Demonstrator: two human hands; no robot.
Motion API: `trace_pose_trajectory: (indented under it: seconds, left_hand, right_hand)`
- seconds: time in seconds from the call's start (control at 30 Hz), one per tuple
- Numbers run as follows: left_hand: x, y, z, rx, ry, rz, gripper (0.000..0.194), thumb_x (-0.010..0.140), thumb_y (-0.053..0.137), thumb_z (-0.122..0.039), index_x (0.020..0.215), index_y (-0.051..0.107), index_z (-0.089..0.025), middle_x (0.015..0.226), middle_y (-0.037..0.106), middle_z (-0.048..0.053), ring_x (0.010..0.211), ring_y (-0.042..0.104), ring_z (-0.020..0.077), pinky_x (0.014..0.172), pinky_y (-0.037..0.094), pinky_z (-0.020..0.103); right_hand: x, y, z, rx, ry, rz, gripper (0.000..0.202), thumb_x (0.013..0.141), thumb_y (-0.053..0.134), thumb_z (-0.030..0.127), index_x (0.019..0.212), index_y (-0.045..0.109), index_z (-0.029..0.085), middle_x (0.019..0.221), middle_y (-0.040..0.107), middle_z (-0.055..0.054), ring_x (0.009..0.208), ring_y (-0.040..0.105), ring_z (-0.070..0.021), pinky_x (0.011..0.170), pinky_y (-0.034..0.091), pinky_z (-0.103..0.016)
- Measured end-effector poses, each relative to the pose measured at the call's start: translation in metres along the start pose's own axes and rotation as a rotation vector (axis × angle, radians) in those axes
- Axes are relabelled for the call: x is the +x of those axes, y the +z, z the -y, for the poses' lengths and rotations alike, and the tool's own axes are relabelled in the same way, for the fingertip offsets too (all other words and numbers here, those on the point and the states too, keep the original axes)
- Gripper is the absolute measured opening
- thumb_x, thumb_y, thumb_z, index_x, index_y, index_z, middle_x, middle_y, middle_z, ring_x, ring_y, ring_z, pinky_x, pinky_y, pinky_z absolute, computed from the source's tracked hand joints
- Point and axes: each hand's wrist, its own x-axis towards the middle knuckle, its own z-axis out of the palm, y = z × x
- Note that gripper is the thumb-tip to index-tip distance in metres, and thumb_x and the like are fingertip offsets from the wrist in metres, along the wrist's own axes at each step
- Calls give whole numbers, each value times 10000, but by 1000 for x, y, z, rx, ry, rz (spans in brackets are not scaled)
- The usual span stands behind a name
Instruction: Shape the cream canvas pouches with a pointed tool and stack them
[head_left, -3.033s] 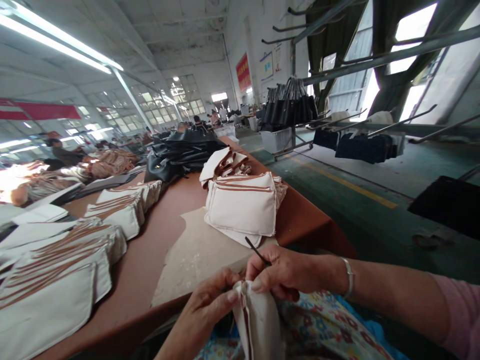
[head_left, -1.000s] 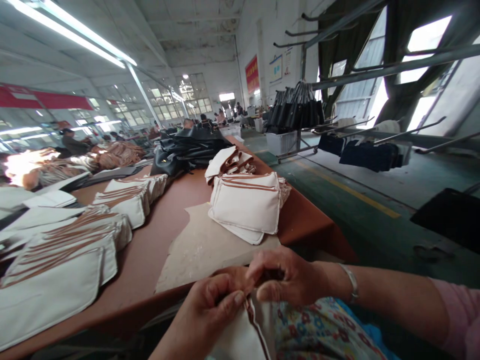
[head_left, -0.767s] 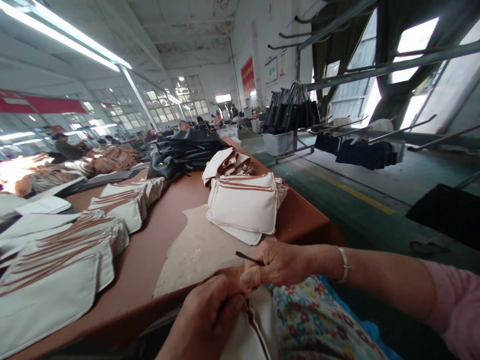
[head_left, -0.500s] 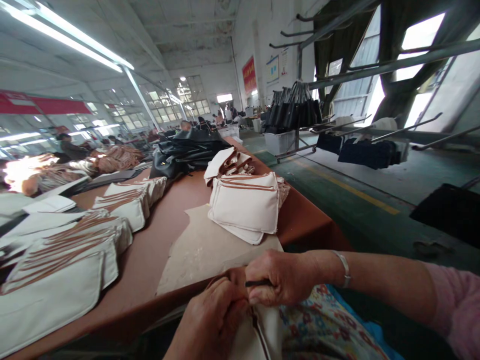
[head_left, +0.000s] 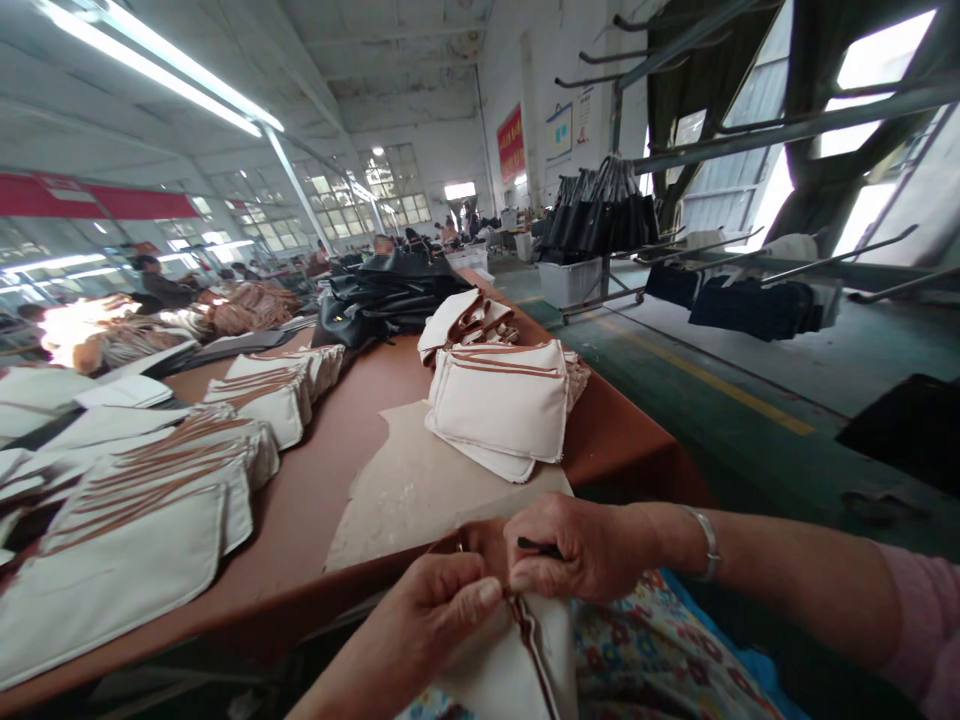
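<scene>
On my lap lies a white pouch (head_left: 501,672) with a brown-edged zip running down its middle and a brown flap (head_left: 480,545) at its far end. My left hand (head_left: 442,615) is closed on the pouch beside the zip's upper end, its thumb lying along the top. Closed into a fist, my right hand (head_left: 577,548) has a thin black tool (head_left: 538,547) sticking out between its fingers; most of the tool is hidden. Thumb and fingers of that hand meet the brown material at the zip's end, close to my left thumb.
A stack of white pouches (head_left: 499,405) stands on brown paper (head_left: 382,490) at the edge of the brown table (head_left: 360,400). Rows of pouches (head_left: 142,540) lie to the left, with black leather pieces (head_left: 386,295) farther back. At right stands a metal rack (head_left: 675,155) with black bags.
My left hand has shifted its grip, and its thumb now lies more extended near the zip's end. The view has turned slightly left.
</scene>
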Motion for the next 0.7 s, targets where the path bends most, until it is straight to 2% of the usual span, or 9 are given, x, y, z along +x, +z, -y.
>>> trace_pose_trajectory:
  seconds: [0.07, 0.13, 0.23, 0.3, 0.37, 0.47, 0.57, 0.7]
  left_hand:
    - [2, 6, 2, 27, -17, 50, 441, 869, 572, -576, 696, 460, -186, 614, 292, -63, 527, 222, 90, 458, 171, 228]
    - [2, 12, 4, 115, 39, -47, 430, 888, 550, -556, 687, 464, -186, 625, 305, -58, 537, 243, 94, 459, 191, 225]
    - [-4, 19, 1, 312, 197, -239, 384, 928, 519, -470, 680, 513, -177, 661, 421, -28, 590, 377, 113, 519, 299, 219]
    - [-7, 21, -1, 432, 302, -287, 345, 946, 506, -395, 677, 531, -180, 671, 481, -18, 624, 443, 123, 567, 339, 218]
    - [-9, 20, -2, 515, 375, -293, 323, 954, 492, -350, 678, 529, -186, 650, 492, -22, 625, 467, 124, 581, 348, 216]
    - [-9, 17, 0, 595, 415, -293, 323, 960, 474, -330, 671, 514, -190, 640, 492, -24, 631, 484, 126, 592, 352, 217]
    - [-8, 17, 2, 590, 413, -291, 317, 959, 477, -337, 684, 527, -188, 657, 500, -18, 642, 486, 128, 597, 352, 218]
    - [-6, 15, 7, 320, 297, -246, 373, 933, 524, -436, 665, 517, -177, 652, 443, -27, 599, 415, 113, 547, 311, 215]
  right_hand:
    - [0, 3, -1, 44, 15, -21, 237, 914, 505, 287, 724, 485, 145, 670, 488, 18, 596, 426, -70, 576, 348, -190]
    - [-1, 4, -1, 136, 73, -47, 262, 911, 526, 308, 721, 512, 130, 654, 482, 23, 586, 416, -62, 556, 338, -181]
    - [-2, 0, 0, 393, 273, -28, 386, 940, 482, 447, 802, 581, 101, 608, 458, 34, 499, 390, -51, 464, 302, -169]
    - [-1, -5, 1, 515, 393, 26, 485, 955, 418, 523, 907, 616, 84, 558, 434, 48, 429, 373, -51, 407, 279, -169]
    - [1, -10, 3, 526, 436, 62, 505, 950, 423, 536, 945, 625, 74, 549, 430, 51, 430, 379, -54, 407, 296, -168]
    - [5, -12, 6, 415, 355, 64, 372, 905, 558, 438, 849, 625, 76, 633, 481, 28, 544, 407, -53, 501, 349, -163]
    - [7, -8, 9, 275, 202, 50, 245, 876, 594, 303, 759, 600, 87, 657, 493, 24, 599, 422, -57, 559, 355, -164]
    - [7, 0, 6, 233, 174, -11, 235, 875, 563, 292, 750, 571, 92, 644, 480, 27, 573, 402, -53, 527, 334, -161]
